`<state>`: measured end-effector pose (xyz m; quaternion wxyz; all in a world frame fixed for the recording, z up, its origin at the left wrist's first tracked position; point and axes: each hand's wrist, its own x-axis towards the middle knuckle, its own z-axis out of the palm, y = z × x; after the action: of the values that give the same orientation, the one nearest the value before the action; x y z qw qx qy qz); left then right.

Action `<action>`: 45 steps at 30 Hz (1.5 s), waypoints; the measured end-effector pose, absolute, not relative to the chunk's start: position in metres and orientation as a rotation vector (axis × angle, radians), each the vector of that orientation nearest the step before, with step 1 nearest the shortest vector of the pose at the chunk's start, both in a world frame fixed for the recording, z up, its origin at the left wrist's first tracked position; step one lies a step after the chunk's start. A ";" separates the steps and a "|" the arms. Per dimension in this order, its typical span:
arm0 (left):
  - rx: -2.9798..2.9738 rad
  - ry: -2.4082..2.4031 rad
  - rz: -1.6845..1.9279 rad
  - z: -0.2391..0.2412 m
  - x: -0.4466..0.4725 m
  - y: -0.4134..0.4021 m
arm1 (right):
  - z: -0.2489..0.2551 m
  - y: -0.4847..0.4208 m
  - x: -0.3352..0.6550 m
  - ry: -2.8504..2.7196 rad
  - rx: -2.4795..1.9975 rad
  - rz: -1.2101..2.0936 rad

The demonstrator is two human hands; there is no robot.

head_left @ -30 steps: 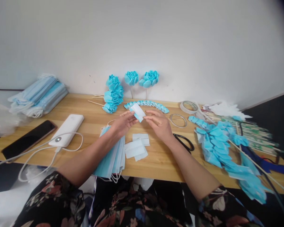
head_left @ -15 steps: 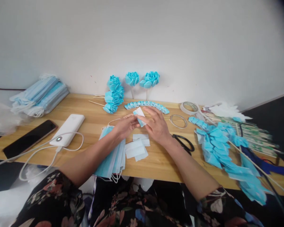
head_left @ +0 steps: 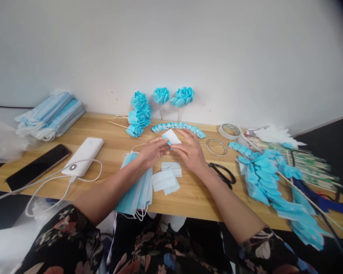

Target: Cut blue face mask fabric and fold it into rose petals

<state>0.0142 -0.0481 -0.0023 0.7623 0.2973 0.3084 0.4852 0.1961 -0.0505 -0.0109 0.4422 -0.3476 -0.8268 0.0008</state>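
Note:
Between both hands sits a small white and blue mask piece [head_left: 172, 137], held just above the wooden table [head_left: 114, 139]. My left hand [head_left: 152, 151] pinches its left side. My right hand [head_left: 191, 151] is closed on its right side, fingers curled over it. Under my left forearm lies a stack of blue face masks [head_left: 135, 190]. Cut white mask pieces [head_left: 167, 177] lie on the table just below my hands. A curved row of folded blue petals [head_left: 178, 127] lies just beyond my fingers.
Black scissors [head_left: 223, 173] lie right of my right wrist. Tape rolls [head_left: 228, 130], blue folded pieces [head_left: 263, 175] and sticks fill the right side. Blue mask flowers [head_left: 160, 97] lean on the wall. A power bank [head_left: 82, 151], phone [head_left: 37, 166] and mask pile [head_left: 51, 114] sit left.
My right hand has moved in over the mask piece and closed on it. The piece has been folded or turned smaller between my fingers.

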 end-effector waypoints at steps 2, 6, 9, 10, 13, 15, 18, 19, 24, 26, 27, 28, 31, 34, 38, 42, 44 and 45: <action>0.661 0.693 1.064 -0.002 0.014 -0.048 | -0.013 -0.051 0.196 -1.996 -0.896 0.130; 0.727 0.717 1.068 -0.004 0.014 -0.047 | -0.016 -0.054 0.196 -1.845 -0.999 0.462; 0.769 0.721 1.061 -0.005 0.015 -0.047 | -0.016 -0.055 0.194 -1.729 -1.058 0.629; 0.774 0.725 1.059 -0.006 0.015 -0.047 | -0.015 -0.055 0.194 -1.699 -1.072 0.666; 0.783 0.733 1.054 -0.006 0.015 -0.048 | -0.014 -0.056 0.192 -1.637 -1.104 0.751; 0.802 0.726 1.051 -0.007 0.015 -0.049 | -0.014 -0.056 0.192 -1.611 -1.121 0.788; 0.834 0.718 1.060 -0.007 0.015 -0.048 | -0.015 -0.056 0.191 -1.584 -1.140 0.804; 0.839 0.719 1.065 -0.008 0.014 -0.048 | -0.015 -0.056 0.191 -1.574 -1.150 0.802; 0.834 0.742 1.065 -0.010 0.014 -0.048 | -0.017 -0.054 0.192 -1.506 -1.169 0.866; 0.840 0.742 1.066 -0.010 0.015 -0.048 | -0.018 -0.053 0.192 -1.484 -1.159 0.895; 0.843 0.741 1.064 -0.010 0.015 -0.048 | -0.019 -0.053 0.192 -1.478 -1.154 0.902; 0.844 0.740 1.061 -0.010 0.015 -0.048 | -0.019 -0.053 0.192 -1.474 -1.152 0.905; 0.838 0.740 1.056 -0.009 0.015 -0.049 | -0.021 -0.053 0.191 -1.453 -1.138 0.916; 0.836 0.751 1.045 -0.007 0.016 -0.050 | -0.021 -0.052 0.190 -1.419 -1.103 0.954; 0.858 0.752 1.025 -0.007 0.018 -0.050 | -0.020 -0.053 0.189 -1.433 -1.092 0.930; 0.875 0.759 1.035 -0.008 0.019 -0.050 | -0.019 -0.055 0.188 -1.484 -1.131 0.852; 0.902 0.765 1.049 -0.009 0.019 -0.049 | -0.019 -0.055 0.187 -1.497 -1.136 0.830; 0.920 0.771 1.058 -0.009 0.019 -0.049 | -0.019 -0.055 0.187 -1.497 -1.131 0.831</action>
<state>0.0187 -0.0489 -0.0095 0.6967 0.4127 0.3457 0.4742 0.1869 -0.0548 -0.0193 0.5183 -0.4713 -0.6238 0.3465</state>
